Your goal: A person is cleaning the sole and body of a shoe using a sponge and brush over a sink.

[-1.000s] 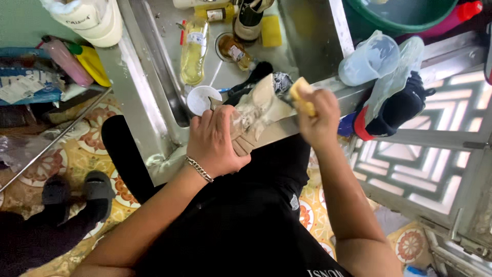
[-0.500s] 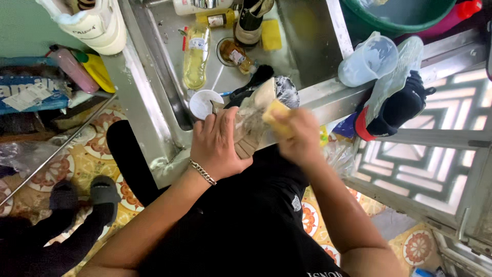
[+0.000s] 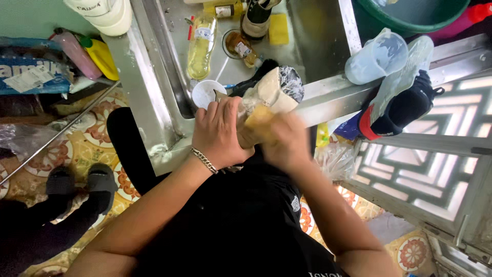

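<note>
Shoe point(image 3: 274, 90), pale with a speckled grey-and-white heel, lies across the front rim of the steel sink point(image 3: 154, 82), sole side turned up and toe toward the person. Left hand point(image 3: 220, 131), wearing a chain bracelet point(image 3: 205, 160) at the wrist, is clenched around the near end of the shoe and pins it against the rim. Right hand point(image 3: 284, 141) is closed on a yellow sponge point(image 3: 259, 119), which presses on the shoe's near portion, just beside the left hand's fingers.

Change from the earlier frames: one second ago the right hand and sponge were at the far right of the shoe, over the sink rim; half a second ago they sat at mid-length; now they sit closest to the body and are motion-blurred. The left hand's grip and the shoe's place are unchanged.

A white cup point(image 3: 205, 92) stands in the sink just left of the shoe.
</note>
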